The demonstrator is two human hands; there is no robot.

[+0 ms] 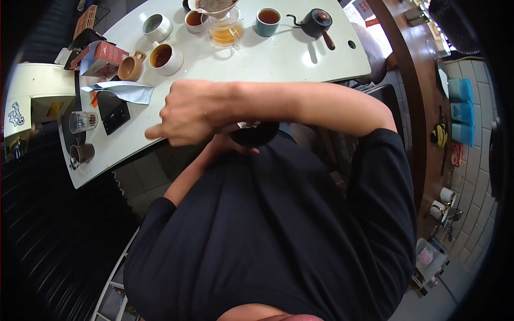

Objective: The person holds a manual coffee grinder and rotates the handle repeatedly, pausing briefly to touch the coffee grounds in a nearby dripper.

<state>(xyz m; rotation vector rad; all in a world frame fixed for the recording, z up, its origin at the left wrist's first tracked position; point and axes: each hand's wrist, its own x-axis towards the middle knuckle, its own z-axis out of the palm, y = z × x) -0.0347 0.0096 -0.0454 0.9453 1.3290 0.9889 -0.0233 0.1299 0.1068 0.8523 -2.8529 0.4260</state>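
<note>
My right arm crosses in front of my chest, and my right hand (190,112) hangs near the table's front edge. Its fingers are curled, with one digit sticking out to the left; anything inside the curl is hidden. Lower and closer to my body, my left hand (227,145) is against a dark round object (256,136), its fingers around the lower side. Something pale shows at that object's top, mostly covered by my right forearm. Beyond my right hand lie a pale pouch (131,92) and a black flat device (114,113), perhaps a scale.
On the white table (289,64) stand a white mug (170,63), a brown cup (128,68), a teal cup (267,24), a glass server with dripper (225,32) and a black kettle (317,24). Two glasses, one a clear glass (83,122), sit near the left edge.
</note>
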